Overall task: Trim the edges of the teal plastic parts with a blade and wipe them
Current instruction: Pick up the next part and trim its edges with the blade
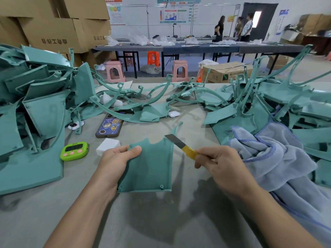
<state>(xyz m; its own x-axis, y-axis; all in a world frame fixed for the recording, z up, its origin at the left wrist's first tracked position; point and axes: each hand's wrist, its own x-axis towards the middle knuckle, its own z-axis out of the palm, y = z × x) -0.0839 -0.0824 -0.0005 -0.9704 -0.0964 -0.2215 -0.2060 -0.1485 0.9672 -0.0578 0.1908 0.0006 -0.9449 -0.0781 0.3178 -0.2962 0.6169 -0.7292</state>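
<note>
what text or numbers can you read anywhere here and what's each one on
Brown cardboard boxes: dark Chinese characters, upside down, not surely readable.
White wall posters: too small.
Dark phone case with stickers: lettering blurred.
Green timer: screen dark, label too small.
Teal plastic part, yellow-wrapped blade: no text.

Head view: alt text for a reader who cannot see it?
The left hand grips a teal plastic panel over a grey table while the right hand holds a yellow-taped blade, tip at the panel's top right corner. Heaps of teal parts lie on both sides, a blue-grey towel at right.
</note>
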